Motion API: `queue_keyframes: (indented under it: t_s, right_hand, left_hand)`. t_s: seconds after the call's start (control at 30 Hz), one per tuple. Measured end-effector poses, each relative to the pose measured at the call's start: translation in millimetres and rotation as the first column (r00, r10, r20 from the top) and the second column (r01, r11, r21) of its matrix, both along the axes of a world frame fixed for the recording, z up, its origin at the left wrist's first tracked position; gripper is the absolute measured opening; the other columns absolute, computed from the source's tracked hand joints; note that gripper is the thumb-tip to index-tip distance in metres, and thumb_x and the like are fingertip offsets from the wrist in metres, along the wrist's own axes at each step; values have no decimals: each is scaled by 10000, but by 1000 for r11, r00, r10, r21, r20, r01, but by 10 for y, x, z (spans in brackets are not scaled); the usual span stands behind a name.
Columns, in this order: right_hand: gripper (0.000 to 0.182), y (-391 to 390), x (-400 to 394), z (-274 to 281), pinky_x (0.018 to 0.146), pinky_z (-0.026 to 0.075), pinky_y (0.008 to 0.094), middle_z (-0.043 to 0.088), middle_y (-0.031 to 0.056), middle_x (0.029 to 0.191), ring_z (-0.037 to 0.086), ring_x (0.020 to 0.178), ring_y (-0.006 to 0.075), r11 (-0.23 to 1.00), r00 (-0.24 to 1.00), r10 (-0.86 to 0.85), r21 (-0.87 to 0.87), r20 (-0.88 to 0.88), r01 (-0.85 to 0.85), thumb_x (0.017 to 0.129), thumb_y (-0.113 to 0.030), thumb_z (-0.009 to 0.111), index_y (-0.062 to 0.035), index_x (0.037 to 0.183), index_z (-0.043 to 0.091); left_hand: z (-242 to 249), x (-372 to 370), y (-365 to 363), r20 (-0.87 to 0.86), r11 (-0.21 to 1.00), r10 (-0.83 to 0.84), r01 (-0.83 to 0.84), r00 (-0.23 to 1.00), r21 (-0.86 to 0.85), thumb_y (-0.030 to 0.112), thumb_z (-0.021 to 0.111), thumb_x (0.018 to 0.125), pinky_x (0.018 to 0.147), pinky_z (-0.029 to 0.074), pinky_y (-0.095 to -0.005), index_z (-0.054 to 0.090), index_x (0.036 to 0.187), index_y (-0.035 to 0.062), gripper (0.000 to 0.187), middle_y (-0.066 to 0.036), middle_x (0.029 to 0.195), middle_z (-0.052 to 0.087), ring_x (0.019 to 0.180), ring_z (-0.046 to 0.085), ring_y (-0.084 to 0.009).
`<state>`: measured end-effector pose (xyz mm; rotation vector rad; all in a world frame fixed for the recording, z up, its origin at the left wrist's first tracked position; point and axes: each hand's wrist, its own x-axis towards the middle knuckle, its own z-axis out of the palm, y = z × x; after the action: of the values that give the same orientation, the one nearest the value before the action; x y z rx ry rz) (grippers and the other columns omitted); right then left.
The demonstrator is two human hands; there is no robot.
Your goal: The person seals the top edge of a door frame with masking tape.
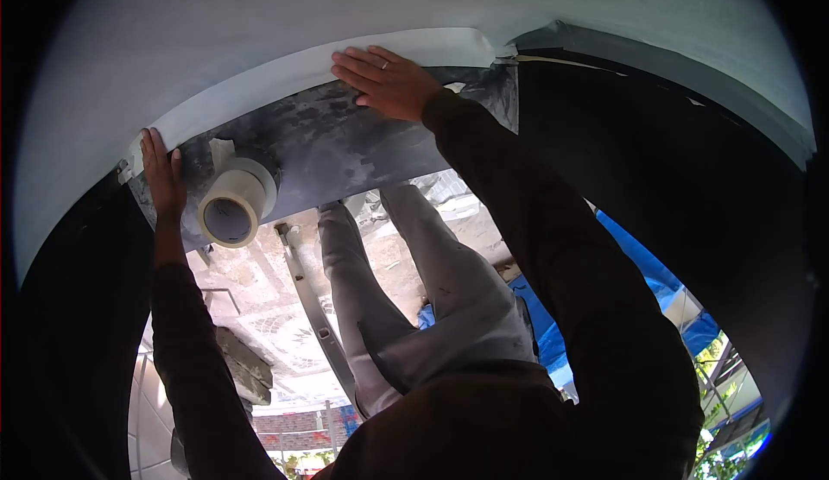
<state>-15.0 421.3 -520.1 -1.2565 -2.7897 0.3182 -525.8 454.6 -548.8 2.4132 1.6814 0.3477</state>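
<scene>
A wide strip of pale masking tape [250,81] runs along the seam between a light grey surface [259,14] and a mottled dark grey panel [319,135]. My right hand [393,85], with a ring on one finger, lies flat with fingers stretched across the tape's lower edge, right of its middle. At the strip's left end, my left hand [164,176] rests with straight fingers against tape and panel. Neither hand holds anything. Between them, two tape rolls, a cream one [230,211] and a whiter one behind it, hang against the panel; a short loose tail sticks up above.
Dark surfaces flank the panel, the larger one [639,126] on the right with a grey strip [656,57] along its top. Below me are a dusty patterned floor [285,333], a long metal bar like a spirit level [313,307], rough blocks [243,368] and blue sheeting [639,251].
</scene>
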Motion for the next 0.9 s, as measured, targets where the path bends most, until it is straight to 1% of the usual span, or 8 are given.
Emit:
queue_keyframes:
  t_s: [0.13, 0.23, 0.37, 0.43, 0.57, 0.63, 0.73, 0.9]
  right_hand:
    - [712, -55, 346, 32, 1224, 284, 413, 318, -4, 1635, 300, 1504, 202, 998, 1000, -23, -52, -1, 23, 965, -437, 621, -175, 1568, 349]
    - [710, -96, 615, 110, 1237, 264, 422, 277, -10, 1660, 283, 1518, 196, 993, 980, -98, -52, 173, 109, 979, -384, 608, -179, 1589, 308]
    - [617, -134, 852, 104, 1201, 325, 420, 362, 9, 1621, 369, 1470, 217, 992, 980, -121, -19, 158, 126, 989, -332, 612, -163, 1544, 403]
    - [418, -136, 910, 70, 1101, 419, 420, 585, -17, 1388, 532, 1291, 208, 969, 976, -214, 120, -43, 217, 960, -323, 659, -179, 1351, 623]
    - [237, -224, 1139, 229, 960, 491, 429, 677, -28, 1084, 627, 1066, 220, 922, 936, -350, 166, -33, 350, 924, -269, 700, -177, 1140, 735]
    - [169, -215, 1255, 261, 851, 523, 431, 665, 1, 947, 654, 954, 255, 915, 908, -382, 68, -174, 398, 891, -234, 718, -169, 1045, 748]
    - [136, -228, 1377, 203, 799, 537, 422, 668, 44, 939, 666, 941, 277, 850, 845, -524, -138, -109, 509, 888, -221, 712, -143, 997, 738]
    - [130, -161, 1415, 142, 792, 553, 407, 683, 60, 938, 677, 914, 288, 896, 893, -442, 2, -80, 444, 842, -164, 720, -124, 965, 723]
  left_hand:
    - [-26, -80, 32, -32, 997, -6, 4, 999, -73, 344, 349, 1099, 1240, 129, -520, 261, 1597, 40, 591, -250, 1653, 221, 1533, 158, -460]
    - [-30, -147, 32, -43, 994, 31, -36, 999, -103, 322, 324, 1106, 1239, 126, -527, 290, 1591, 50, 557, -219, 1658, 237, 1531, 156, -468]
    - [-30, -57, 24, 86, 991, 123, -118, 989, -61, 299, 378, 1102, 1229, 206, -495, 433, 1533, 72, 490, -185, 1616, 360, 1514, 247, -441]
    - [-64, -1, 53, 159, 960, 278, -278, 947, -20, 255, 489, 1075, 1188, 327, -441, 589, 1422, 94, 395, -171, 1520, 504, 1460, 391, -395]
    - [27, 54, 59, 146, 955, 283, -292, 948, 45, 213, 579, 1037, 1133, 411, -398, 656, 1350, 110, 338, -151, 1444, 585, 1404, 482, -359]
    - [52, 44, 75, 134, 957, 279, -286, 951, 37, 209, 608, 1022, 1111, 435, -394, 667, 1331, 105, 331, -143, 1425, 602, 1371, 522, -345]
    - [66, 11, 95, 77, 960, 264, -270, 961, 72, 217, 638, 1006, 1088, 458, -381, 686, 1297, 97, 318, -130, 1410, 616, 1335, 562, -323]
    - [56, -136, 149, 90, 968, 247, -249, 965, 20, 240, 664, 991, 1079, 465, -371, 695, 1268, 74, 325, -126, 1399, 625, 1308, 586, -309]
